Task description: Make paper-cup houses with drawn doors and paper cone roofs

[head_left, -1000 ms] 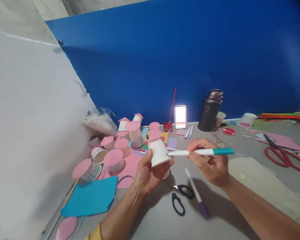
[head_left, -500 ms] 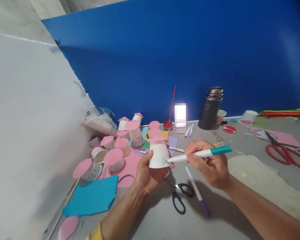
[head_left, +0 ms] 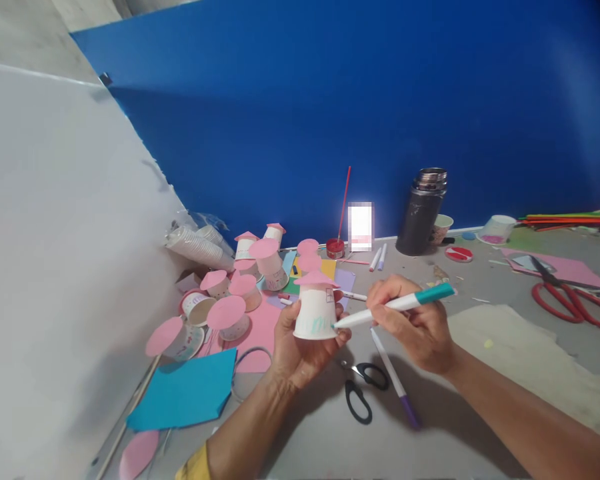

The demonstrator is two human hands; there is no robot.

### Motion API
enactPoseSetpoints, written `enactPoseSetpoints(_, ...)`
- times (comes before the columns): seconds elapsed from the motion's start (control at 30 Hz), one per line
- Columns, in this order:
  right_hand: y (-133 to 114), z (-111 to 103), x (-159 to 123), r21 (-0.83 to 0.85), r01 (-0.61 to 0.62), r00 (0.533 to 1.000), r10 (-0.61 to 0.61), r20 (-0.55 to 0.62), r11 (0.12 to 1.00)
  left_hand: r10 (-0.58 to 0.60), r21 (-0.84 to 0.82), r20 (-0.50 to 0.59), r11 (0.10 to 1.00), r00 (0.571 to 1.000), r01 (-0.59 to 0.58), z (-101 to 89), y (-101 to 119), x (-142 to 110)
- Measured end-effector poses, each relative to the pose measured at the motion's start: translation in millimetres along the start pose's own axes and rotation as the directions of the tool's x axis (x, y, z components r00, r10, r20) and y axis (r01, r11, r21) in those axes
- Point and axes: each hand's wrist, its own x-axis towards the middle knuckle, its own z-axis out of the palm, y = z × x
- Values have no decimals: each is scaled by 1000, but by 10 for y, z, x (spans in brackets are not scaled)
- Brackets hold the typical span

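Observation:
My left hand point(head_left: 300, 357) is closed around an upside-down white paper cup point(head_left: 316, 310), topped with a pink paper cone roof point(head_left: 316, 279). A small dark window shape and teal strokes show on the cup's wall. Pinched in my right hand point(head_left: 414, 327) is a white marker point(head_left: 400, 303) with a teal end, its tip at the lower right of the cup's wall, where the strokes are. Below the hands lie black-handled scissors point(head_left: 359, 401) and a white marker with a purple end point(head_left: 396, 380).
Several pink-topped paper cups point(head_left: 227, 320) stand at left, near a blue sheet point(head_left: 185, 390) and stacked cups point(head_left: 195, 247). A dark thermos point(head_left: 421, 217) and a red paint pot point(head_left: 335, 249) stand along the blue board. Red-handled scissors point(head_left: 563, 307) and an off-white cloth-like sheet point(head_left: 510, 340) lie at right.
The cup has turned a little in my left hand, bringing the window shape into view. More teal strokes face me. My right hand and the marker have shifted slightly left.

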Motion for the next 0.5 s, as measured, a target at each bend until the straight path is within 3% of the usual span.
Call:
enactPoseSetpoints(0.07, 3, -18, 18, 20, -37, 999, 37, -6, 999, 3, -2, 8, 1000, 1000, -3, -6, -1, 7)
enactPoseSetpoints(0.23, 3, -84, 103, 4, -37, 973, 37, -227, 999, -15, 58, -3, 998, 1000, 15, 17, 25, 15)
enactPoseSetpoints(0.5, -31, -50, 96, -18, -3, 979, -1, -202, 1000, -14, 60, -16, 998, 1000, 14, 4, 39, 21)
